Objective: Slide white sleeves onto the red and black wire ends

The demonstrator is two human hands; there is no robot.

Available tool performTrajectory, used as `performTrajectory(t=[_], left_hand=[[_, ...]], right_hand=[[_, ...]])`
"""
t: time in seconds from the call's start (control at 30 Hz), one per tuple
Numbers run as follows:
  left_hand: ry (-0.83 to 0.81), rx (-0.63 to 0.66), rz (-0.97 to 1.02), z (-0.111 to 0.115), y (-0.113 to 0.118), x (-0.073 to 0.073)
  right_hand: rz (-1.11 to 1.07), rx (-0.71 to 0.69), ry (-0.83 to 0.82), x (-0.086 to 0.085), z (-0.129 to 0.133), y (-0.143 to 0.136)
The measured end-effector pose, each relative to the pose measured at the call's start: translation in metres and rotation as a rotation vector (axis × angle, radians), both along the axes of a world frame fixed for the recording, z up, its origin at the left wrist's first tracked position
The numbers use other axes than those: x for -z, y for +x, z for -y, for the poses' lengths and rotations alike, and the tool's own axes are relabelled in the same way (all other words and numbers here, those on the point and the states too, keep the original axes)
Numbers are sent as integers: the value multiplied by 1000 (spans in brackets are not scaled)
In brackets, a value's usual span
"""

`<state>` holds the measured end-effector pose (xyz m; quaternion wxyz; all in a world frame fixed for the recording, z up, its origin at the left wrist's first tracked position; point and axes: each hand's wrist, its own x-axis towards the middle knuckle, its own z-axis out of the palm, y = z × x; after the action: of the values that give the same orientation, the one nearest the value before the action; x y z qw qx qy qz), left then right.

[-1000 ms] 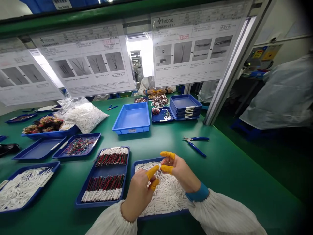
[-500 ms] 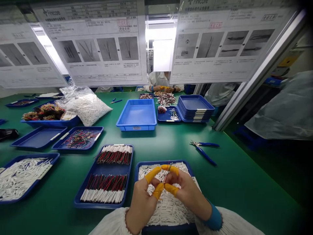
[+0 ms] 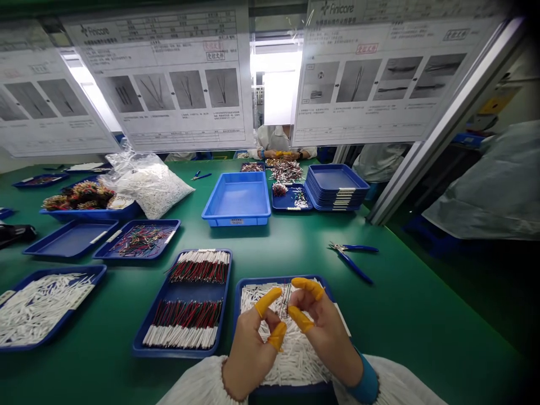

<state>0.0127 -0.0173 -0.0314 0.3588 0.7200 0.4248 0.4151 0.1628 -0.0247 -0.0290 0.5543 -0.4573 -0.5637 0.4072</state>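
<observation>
My left hand (image 3: 253, 346) wears yellow finger cots on thumb and index finger, which stand apart with nothing visible between them. Close by on the right, my right hand (image 3: 331, 332), with yellow cots and a blue wristband, pinches a few thin dark and red wires (image 3: 287, 301) that stand roughly upright. Exactly how its fingertips grip them is too small to make out. Both hands are above a blue tray (image 3: 238, 304) heaped with short white tubes (image 3: 295, 365). To the left, another tray (image 3: 181, 291) holds two rows of red and black wires with white ends (image 3: 181, 336).
Blue-handled cutters (image 3: 352, 261) lie to the right. Farther back stand a light-blue bin (image 3: 236, 197), stacked trays (image 3: 337, 183) and a bag of white pieces (image 3: 156, 185). Trays of white tubes (image 3: 42, 306) and loose wires (image 3: 141, 239) are leftward. A co-worker (image 3: 274, 143) sits opposite.
My thumbs and index fingers, which met at the wires, have come apart. My left hand has drawn slightly down and away, and the wires stay at my right hand.
</observation>
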Motion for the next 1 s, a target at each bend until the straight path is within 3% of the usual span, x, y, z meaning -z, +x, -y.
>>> performTrajectory(t=[0.23, 0.47, 0.67, 1.0], left_hand=[[-42, 21, 38, 1, 2, 1], [-289, 57, 243, 3, 5, 6], [-425, 66, 282, 4, 8, 3], [-132, 3, 32, 0, 2, 2]], right_hand=[[42, 10, 9, 5, 2, -5], [133, 43, 77, 6, 6, -5], [124, 42, 68, 8, 8, -1], [104, -150, -120, -2, 3, 7]])
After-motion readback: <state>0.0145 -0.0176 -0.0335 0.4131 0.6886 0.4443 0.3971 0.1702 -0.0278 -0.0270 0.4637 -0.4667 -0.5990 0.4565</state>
